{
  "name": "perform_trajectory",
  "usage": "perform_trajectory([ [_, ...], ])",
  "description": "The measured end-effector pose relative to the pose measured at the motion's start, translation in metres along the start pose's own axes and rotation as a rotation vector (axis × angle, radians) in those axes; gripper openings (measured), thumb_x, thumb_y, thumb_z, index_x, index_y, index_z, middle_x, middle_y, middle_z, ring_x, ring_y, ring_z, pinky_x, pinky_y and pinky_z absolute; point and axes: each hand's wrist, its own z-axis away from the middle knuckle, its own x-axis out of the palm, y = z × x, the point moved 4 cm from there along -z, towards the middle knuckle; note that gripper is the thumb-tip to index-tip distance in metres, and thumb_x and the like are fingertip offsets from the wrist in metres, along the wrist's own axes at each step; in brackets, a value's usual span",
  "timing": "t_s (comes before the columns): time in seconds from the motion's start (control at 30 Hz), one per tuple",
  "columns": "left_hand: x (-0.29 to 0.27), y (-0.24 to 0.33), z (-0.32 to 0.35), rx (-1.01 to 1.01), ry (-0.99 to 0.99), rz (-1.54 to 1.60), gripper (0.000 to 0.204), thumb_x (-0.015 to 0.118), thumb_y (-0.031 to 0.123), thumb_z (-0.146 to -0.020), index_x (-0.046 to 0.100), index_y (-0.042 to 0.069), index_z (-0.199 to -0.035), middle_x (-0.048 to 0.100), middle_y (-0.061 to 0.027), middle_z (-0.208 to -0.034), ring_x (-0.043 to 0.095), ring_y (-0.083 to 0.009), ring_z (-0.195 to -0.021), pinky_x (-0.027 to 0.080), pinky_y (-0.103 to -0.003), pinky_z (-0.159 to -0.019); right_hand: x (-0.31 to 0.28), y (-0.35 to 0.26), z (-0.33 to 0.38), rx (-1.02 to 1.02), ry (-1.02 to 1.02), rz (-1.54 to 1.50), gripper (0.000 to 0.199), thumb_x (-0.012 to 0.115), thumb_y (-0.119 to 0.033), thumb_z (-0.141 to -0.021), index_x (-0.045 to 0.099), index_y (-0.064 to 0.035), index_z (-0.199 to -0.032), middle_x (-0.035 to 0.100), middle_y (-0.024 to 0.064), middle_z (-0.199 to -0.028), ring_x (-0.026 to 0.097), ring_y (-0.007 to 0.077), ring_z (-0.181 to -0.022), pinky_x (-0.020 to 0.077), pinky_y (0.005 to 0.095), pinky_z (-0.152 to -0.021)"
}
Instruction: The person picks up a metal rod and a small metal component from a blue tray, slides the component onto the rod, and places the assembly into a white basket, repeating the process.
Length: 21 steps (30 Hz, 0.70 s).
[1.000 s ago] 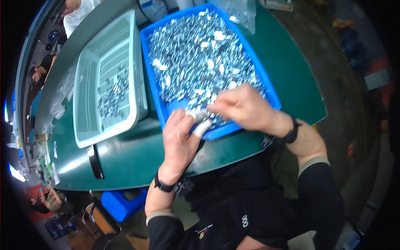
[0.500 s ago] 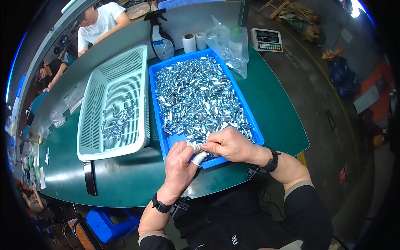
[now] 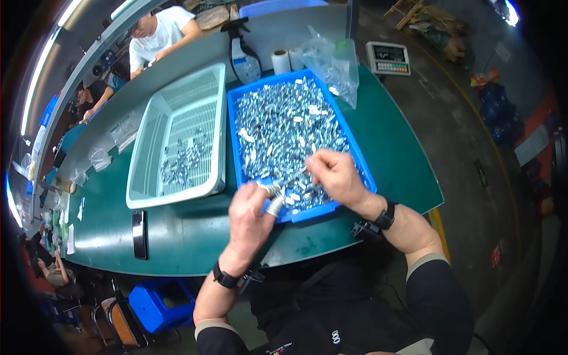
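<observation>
A blue tray (image 3: 238, 160) full of small shiny metal pieces (image 3: 284, 124) lies in front of me. Over its near left corner is my left hand (image 3: 248, 216), closed in a pinch. White wraps cover its thumb and forefinger, and what sits between them is too blurred to make out. My right hand (image 3: 338, 177) is above the tray's near right part, its fingers pinched. From them a thin stick-like thing (image 3: 294, 176) slants down towards the left fingertips; its kind cannot be told. Left of the tray, a pale green slotted basket (image 3: 137, 171) holds a smaller heap of similar pieces.
Behind the tray stand a spray bottle (image 3: 244, 62), white rolls (image 3: 281, 61) and a clear plastic bag (image 3: 343, 71). A scale (image 3: 388, 58) is at the far right. A black phone-like slab (image 3: 139, 235) lies before the basket. A co-worker (image 3: 160, 35) sits beyond the partition.
My right hand has drawn away from the left, up and to the right, and the thin stick-like thing now shows between them. The whole view has shifted slightly.
</observation>
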Motion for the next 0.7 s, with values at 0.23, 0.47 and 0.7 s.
perform_trajectory([
  [0.23,-0.086,-0.028,-0.031,-0.04,0.185,-0.434,0.026,0.08,0.008,-0.081,0.071,0.003,-0.106,0.066,-0.0116,-0.092,0.063,-0.0314,-0.087,0.051,-0.041,-0.079,-0.008,-0.002,-0.003,-0.009,0.036,-0.12,0.03,0.06,-0.023,-0.105,0.067,-0.0008,-0.085,0.061,0.0,-0.066,0.052,0.0046,-0.061,0.0404,0.0219,-0.056],
  [0.47,-0.018,-0.013,-0.038,0.083,-0.055,-0.357,0.025,0.079,0.012,-0.083,0.072,0.005,-0.106,0.065,-0.0117,-0.09,0.063,-0.0335,-0.088,0.05,-0.043,-0.08,-0.007,-0.003,0.001,-0.017,0.013,-0.123,0.031,0.06,-0.023,-0.105,0.067,-0.0013,-0.084,0.06,-0.0005,-0.067,0.051,0.0042,-0.061,0.0393,0.0218,-0.055],
  [0.7,0.036,-0.045,-0.042,-0.04,-0.253,-0.248,0.021,0.077,0.01,-0.08,0.06,0.003,-0.09,0.064,-0.0155,-0.084,0.063,-0.037,-0.085,0.049,-0.047,-0.074,-0.007,-0.002,-0.002,-0.02,0.041,-0.124,0.031,0.062,-0.023,-0.104,0.067,-0.0011,-0.084,0.061,-0.0008,-0.068,0.052,0.004,-0.061,0.0403,0.022,-0.056],
])
